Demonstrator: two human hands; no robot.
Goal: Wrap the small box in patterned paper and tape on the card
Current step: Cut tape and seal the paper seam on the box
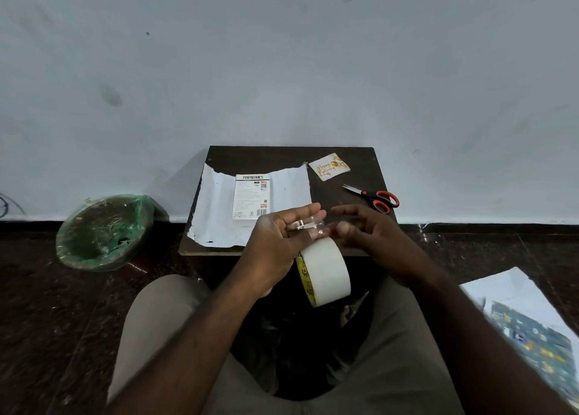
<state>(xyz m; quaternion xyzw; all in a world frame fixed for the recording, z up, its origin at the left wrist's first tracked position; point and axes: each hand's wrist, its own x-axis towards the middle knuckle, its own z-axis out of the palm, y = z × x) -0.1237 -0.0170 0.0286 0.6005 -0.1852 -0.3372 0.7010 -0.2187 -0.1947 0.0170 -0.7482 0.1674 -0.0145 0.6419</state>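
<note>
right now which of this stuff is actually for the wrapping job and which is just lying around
For the job: box, white-side-up paper under it, card, scissors, tape roll, tape strip in the left hand.
Lying about: green-lined bin, spare patterned sheets on the floor.

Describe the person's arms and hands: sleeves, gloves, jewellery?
Both forearms are bare as far as the frame shows, with no sleeves in view. The left hand and right hand are ungloved, with no ring, watch or bracelet visible. Beige trousers cover the legs.
</note>
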